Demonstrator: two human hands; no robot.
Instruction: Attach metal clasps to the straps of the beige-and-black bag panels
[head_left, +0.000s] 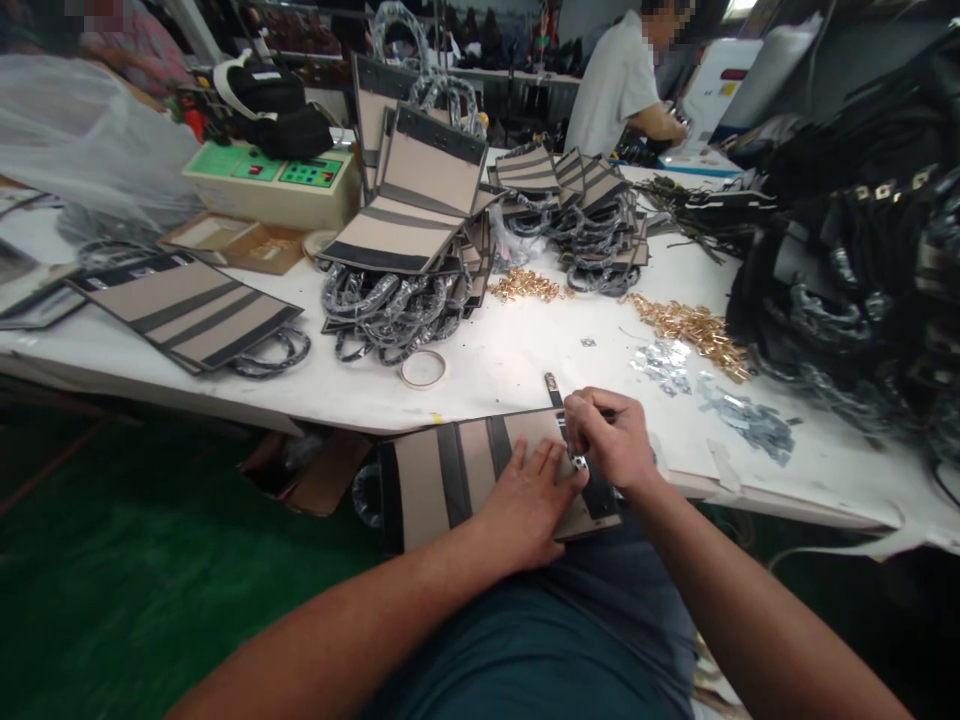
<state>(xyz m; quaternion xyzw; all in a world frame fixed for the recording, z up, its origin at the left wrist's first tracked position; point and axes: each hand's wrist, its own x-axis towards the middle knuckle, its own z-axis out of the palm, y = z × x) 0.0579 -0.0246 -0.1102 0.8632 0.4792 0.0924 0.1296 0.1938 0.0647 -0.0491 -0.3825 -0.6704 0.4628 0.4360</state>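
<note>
A beige bag panel point(420, 480) with dark stripes lies partly over the table's front edge, with a plastic-wrapped handle point(366, 495) at its left end. My left hand point(529, 500) rests on it, palm down and fingers spread. At the dark right end of the panel, my right hand point(609, 435) is closed, fingers pinched; a bit of something dark shows by the knuckles, too hidden to name. Just below those fingers, near my left fingertips, sits a small shiny metal plate point(579, 462). A dark strip with a metal end point(553, 388) sticks out beyond the panel's far edge.
On the white table point(510, 350) are stacked bag panels point(412, 225), a tape ring point(423, 369), gold fittings point(690, 330) and silver metal plates point(750, 420). A green-topped machine point(274, 180) stands back left, black bags point(840, 260) at right. Another person point(611, 85) works behind.
</note>
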